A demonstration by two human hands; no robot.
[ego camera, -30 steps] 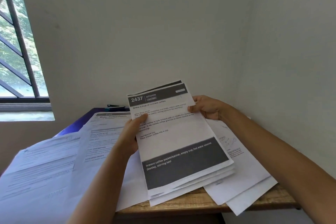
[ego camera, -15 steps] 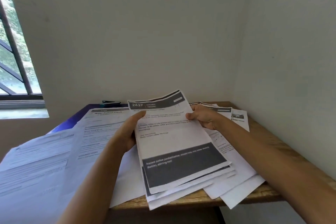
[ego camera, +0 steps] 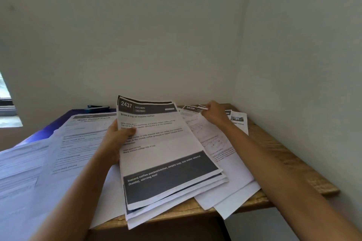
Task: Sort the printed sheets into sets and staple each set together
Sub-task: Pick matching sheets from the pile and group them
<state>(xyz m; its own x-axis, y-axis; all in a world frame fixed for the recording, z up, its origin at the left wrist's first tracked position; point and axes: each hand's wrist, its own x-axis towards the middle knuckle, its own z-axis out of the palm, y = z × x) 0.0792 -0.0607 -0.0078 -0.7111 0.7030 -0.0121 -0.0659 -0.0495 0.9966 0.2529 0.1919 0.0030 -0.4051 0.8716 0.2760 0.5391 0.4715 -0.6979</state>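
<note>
- Several sheets headed "2437" form a stack (ego camera: pixel 166 162); its lower end reaches past the near table (ego camera: pixel 284 162) edge.
- Left hand (ego camera: pixel 117 139) grips the stack's left edge, thumb on top, fingers hidden beneath.
- Right pile (ego camera: pixel 231 162) lies partly under the stack; "Water Potted Plants" sheet (ego camera: pixel 78 143) lies to the left.
- Right hand (ego camera: pixel 213 113) pinches a loose sheet (ego camera: pixel 203 107) by its corner at the pile's far end.
- Dark stapler (ego camera: pixel 98 107) sits by the far wall.

pale walls (ego camera: pixel 176 25) meeting in a corner, wooden table (ego camera: pixel 290 164), daylit window (ego camera: pixel 5 101) at left
</note>
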